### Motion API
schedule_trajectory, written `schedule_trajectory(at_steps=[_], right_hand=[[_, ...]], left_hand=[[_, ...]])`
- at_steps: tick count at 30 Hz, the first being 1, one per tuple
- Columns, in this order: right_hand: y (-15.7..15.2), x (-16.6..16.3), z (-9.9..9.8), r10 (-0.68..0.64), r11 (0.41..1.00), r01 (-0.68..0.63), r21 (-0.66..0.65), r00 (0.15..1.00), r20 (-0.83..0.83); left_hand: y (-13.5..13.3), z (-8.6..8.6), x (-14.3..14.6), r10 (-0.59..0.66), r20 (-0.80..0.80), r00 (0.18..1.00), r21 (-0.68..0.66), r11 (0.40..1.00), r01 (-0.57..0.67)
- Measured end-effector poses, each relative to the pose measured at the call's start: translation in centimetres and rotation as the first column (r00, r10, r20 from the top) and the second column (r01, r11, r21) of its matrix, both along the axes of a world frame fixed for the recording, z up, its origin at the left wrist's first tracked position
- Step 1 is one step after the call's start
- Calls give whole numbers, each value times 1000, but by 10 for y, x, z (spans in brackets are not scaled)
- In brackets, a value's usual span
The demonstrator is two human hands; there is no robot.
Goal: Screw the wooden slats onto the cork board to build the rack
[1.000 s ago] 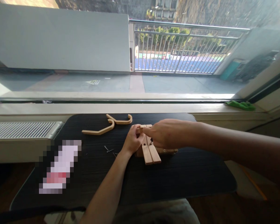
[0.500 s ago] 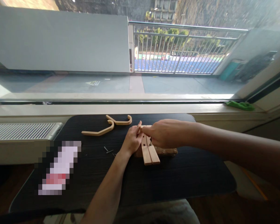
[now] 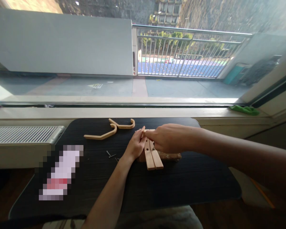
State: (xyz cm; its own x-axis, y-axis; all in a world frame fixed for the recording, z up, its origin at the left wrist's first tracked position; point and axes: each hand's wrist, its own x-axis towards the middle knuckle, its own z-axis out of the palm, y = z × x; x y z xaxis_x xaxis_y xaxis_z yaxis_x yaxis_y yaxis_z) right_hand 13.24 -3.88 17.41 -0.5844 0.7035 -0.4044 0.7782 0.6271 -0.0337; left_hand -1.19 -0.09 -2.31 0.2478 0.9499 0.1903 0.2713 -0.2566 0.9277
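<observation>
A small wooden assembly (image 3: 153, 158) of two parallel slats on a cross block lies on the black table (image 3: 181, 181). My left hand (image 3: 135, 145) rests against its left far end, fingers together and stretched along the wood. My right hand (image 3: 168, 137) lies over the far part of the slats, fingers curled and pinched near the left hand's fingertips; what they pinch is hidden.
Two curved wooden pieces (image 3: 103, 134) (image 3: 124, 124) lie at the table's far left. A few small nails (image 3: 112, 155) lie left of my left wrist. A blurred-out flat object (image 3: 61, 173) is at the left. A radiator (image 3: 23, 133) and window sill (image 3: 143, 111) border the far side.
Hardly any movement: my left fingers have straightened along the wood, and both hands stay on the assembly's far end.
</observation>
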Motion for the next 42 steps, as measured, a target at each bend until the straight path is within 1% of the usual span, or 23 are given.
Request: schedule_trajectory(at_steps=[2,6,11,14,17,23,28,33,42], right_hand=[[2,0,-1,5,1000,-5,-7,1000,12],[4,2,-5,13,1000,-13,12,999,-37],[3,2,-6,-1,1000,2,25,998,-57],[2,1,-5,-42,999,42,8,997,-58],[3,1,-5,-54,998,53,-26,996,-69],[5,2,-6,-58,996,56,-63,998,-31],[6,4,-7,-21,999,21,-33,1000,-12],[7,4,-4,28,999,-28,-22,1000,7],[9,2,-6,-3,999,5,-39,999,54]], left_hand=[[0,1,0,1,35,999,3,1000,-1],[-1,4,0,1,76,997,18,1000,-2],[-2,7,1,3,70,998,39,999,-5],[-2,9,1,6,59,998,48,999,-9],[-3,10,1,7,45,999,51,999,-9],[-3,12,1,3,1,1000,56,998,-3],[-4,16,0,-3,-18,1000,61,998,4],[-4,16,0,-3,-9,1000,50,999,3],[-4,15,0,7,-5,1000,65,998,-7]])
